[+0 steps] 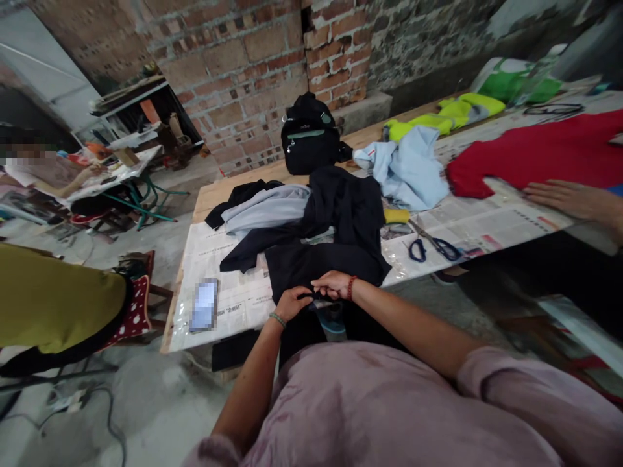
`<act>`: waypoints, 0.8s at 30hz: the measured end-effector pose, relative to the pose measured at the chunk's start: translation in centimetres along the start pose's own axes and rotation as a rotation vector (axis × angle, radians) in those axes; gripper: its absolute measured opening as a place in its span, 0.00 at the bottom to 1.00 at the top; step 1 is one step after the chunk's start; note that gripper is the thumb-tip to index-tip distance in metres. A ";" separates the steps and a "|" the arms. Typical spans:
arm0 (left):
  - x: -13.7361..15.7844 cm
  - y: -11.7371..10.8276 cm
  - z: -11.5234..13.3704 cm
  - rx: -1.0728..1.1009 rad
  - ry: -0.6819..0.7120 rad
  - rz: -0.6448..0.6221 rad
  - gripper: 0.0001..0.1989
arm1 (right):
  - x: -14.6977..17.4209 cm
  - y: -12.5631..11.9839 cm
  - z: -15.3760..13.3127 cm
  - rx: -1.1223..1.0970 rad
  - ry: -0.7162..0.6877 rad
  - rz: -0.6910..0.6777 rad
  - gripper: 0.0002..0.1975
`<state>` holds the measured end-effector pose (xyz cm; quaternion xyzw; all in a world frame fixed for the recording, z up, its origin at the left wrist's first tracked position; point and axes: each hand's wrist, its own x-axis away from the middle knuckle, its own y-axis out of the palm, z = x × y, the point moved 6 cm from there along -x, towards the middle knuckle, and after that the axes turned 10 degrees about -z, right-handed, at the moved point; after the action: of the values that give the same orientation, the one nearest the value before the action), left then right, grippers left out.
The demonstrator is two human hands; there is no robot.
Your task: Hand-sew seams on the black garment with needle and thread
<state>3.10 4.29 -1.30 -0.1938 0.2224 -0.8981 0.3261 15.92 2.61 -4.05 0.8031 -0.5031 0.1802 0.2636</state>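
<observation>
A black garment (pixel 326 263) lies bunched on the newspaper-covered table (pixel 243 311), its near edge hanging toward my lap. My left hand (pixel 293 302) pinches that near edge, a green bracelet at the wrist. Close beside it, my right hand (pixel 333 285), with a red bead bracelet, is closed at the same edge with its fingers bent. Whether a small tool such as a needle sits in the right fingers is too small to tell. A grey piece of cloth (pixel 267 207) lies among the black folds behind.
Scissors (pixel 435 245) with dark handles and a yellow object (pixel 396 216) lie right of the garment. A phone (pixel 204 305) rests at left. Behind are a black bag (pixel 311 139) and light blue cloth (pixel 403 168). A co-worker's hand (pixel 569 198) touches red cloth (pixel 540 152).
</observation>
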 end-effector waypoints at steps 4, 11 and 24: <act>0.0 0.1 -0.1 0.007 0.010 0.000 0.10 | 0.3 0.4 -0.5 0.140 0.020 0.159 0.14; 0.0 0.2 0.1 -0.021 0.041 0.035 0.09 | 0.4 0.9 -0.6 0.180 0.041 0.254 0.15; 0.2 0.5 0.4 -0.051 0.060 0.139 0.06 | 1.1 1.6 -1.2 0.223 0.054 0.256 0.13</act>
<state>3.36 3.70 -1.18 -0.1590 0.2677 -0.8729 0.3755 14.97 1.99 -2.09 0.7516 -0.5708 0.2887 0.1612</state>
